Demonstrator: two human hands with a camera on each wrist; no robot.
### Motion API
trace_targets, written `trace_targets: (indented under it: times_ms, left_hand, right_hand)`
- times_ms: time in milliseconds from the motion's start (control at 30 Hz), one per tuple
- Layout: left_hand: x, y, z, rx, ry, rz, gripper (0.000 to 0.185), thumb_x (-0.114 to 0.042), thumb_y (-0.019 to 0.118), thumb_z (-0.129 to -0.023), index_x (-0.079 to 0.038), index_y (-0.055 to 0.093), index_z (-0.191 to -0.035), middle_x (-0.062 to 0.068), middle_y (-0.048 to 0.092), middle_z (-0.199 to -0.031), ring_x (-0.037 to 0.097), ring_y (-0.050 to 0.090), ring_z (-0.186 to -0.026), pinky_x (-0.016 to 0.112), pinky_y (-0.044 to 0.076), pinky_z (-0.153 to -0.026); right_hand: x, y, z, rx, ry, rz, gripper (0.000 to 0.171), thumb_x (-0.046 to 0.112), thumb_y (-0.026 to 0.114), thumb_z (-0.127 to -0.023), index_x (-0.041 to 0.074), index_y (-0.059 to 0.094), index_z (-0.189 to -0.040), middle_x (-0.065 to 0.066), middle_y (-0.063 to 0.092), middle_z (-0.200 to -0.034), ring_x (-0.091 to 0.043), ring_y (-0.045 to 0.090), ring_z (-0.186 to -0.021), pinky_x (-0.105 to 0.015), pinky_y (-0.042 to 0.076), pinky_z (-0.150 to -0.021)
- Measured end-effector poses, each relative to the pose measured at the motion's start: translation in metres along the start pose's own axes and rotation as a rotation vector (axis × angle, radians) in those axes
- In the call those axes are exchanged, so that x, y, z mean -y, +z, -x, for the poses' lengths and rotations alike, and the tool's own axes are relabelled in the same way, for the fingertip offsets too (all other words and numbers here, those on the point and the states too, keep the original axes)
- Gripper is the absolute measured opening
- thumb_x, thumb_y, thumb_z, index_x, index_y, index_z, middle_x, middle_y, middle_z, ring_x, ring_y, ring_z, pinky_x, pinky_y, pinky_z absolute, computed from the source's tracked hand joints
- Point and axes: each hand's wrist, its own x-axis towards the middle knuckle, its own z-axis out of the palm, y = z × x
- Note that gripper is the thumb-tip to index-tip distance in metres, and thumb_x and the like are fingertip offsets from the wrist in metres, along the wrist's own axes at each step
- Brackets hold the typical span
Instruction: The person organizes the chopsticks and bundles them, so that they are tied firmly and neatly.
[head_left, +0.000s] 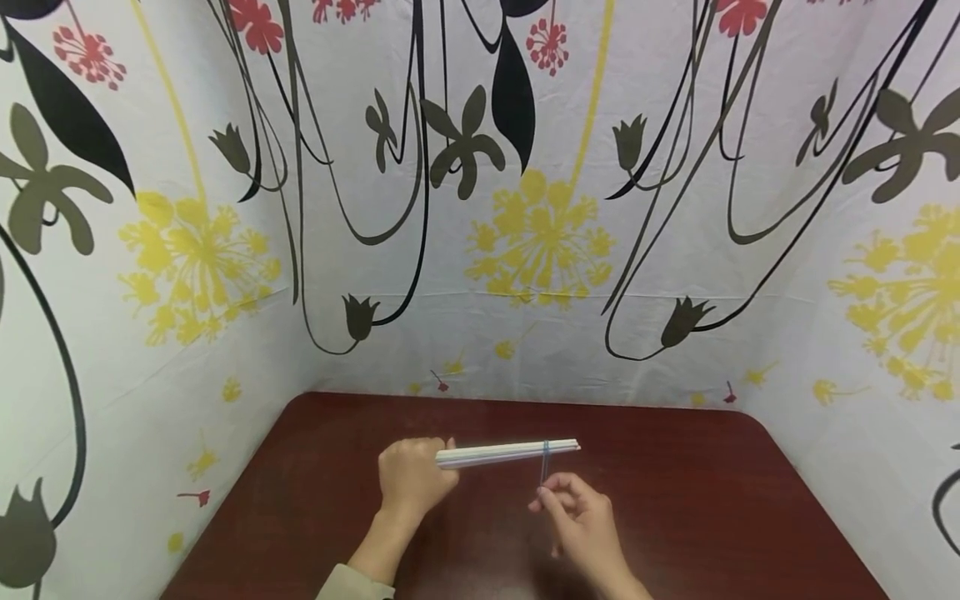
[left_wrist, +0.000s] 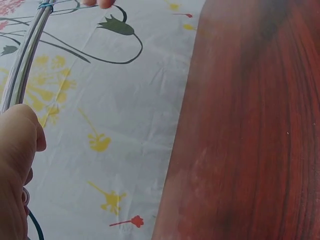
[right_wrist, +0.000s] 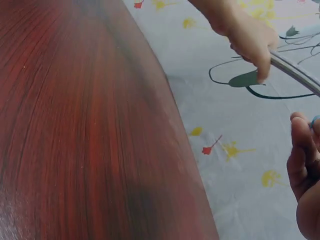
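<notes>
Above the middle of the dark red table [head_left: 675, 500], the left hand [head_left: 411, 477] grips one end of a bundle of white straws [head_left: 510, 452], fingers curled round it, holding it level in the air. Near the bundle's far end a blue rubber band [head_left: 545, 458] loops round it. The right hand [head_left: 581, 517] pinches the band, stretching it downward. Floral-printed sheeting [head_left: 525, 250] walls the table's back and sides.

My left hand [head_left: 408, 479] bare, beige sleeve cuff [head_left: 352, 583] at forearm. My right hand [head_left: 581, 521] bare, no sleeve showing, no rings.
</notes>
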Motion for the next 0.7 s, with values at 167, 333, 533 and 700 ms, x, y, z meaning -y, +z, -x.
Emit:
trace_targets:
  times_ms: [167, 333, 533, 700]
  left_hand:
    - [-0.003, -0.004, -0.004, 0.006, 0.0, 0.014, 0.052, -0.027, 0.073, -0.075, -0.023, 0.028, -0.049, -0.011, 0.025, -0.044, 0.011, 0.022, -0.037, 0.026, 0.017, -0.037]
    - [-0.005, -0.007, -0.003, 0.153, -0.078, 0.017, 0.053, -0.029, 0.074, -0.076, -0.023, 0.029, -0.047, -0.012, 0.023, -0.043, 0.013, 0.026, -0.036, 0.03, 0.023, -0.037]
    - [-0.008, -0.005, -0.001, 0.24, -0.152, 0.043, 0.053, -0.03, 0.075, -0.077, -0.024, 0.032, -0.046, -0.011, 0.028, -0.042, 0.017, 0.035, -0.037, 0.034, 0.028, -0.038]
    - [-0.013, -0.008, -0.005, 0.182, -0.139, 0.028, 0.052, -0.03, 0.075, -0.076, -0.023, 0.032, -0.047, -0.009, 0.029, -0.042, 0.018, 0.035, -0.036, 0.034, 0.027, -0.037]
  right_hand:
    - [-0.007, 0.001, -0.005, 0.029, -0.42, 0.216, 0.012, 0.001, 0.073, -0.088, 0.012, 0.067, -0.09, 0.004, 0.074, -0.074, -0.002, 0.067, -0.058, -0.016, 0.051, -0.058]
    - [-0.003, 0.003, -0.012, 0.072, -0.83, 0.41, 0.024, 0.026, 0.069, -0.095, 0.006, 0.076, -0.105, 0.0, 0.075, -0.086, -0.006, 0.069, -0.069, -0.016, 0.053, -0.066]
    - [0.005, 0.012, -0.01, 0.058, -0.846, 0.284, 0.069, 0.029, 0.067, -0.096, -0.01, 0.041, -0.146, -0.01, 0.074, -0.106, -0.008, 0.066, -0.065, -0.016, 0.052, -0.062]
    - [0.007, 0.023, 0.004, 0.0, -0.401, -0.265, 0.08, -0.006, 0.054, -0.1, -0.006, -0.001, -0.157, -0.009, 0.071, -0.12, -0.016, 0.071, -0.065, -0.026, 0.055, -0.057]
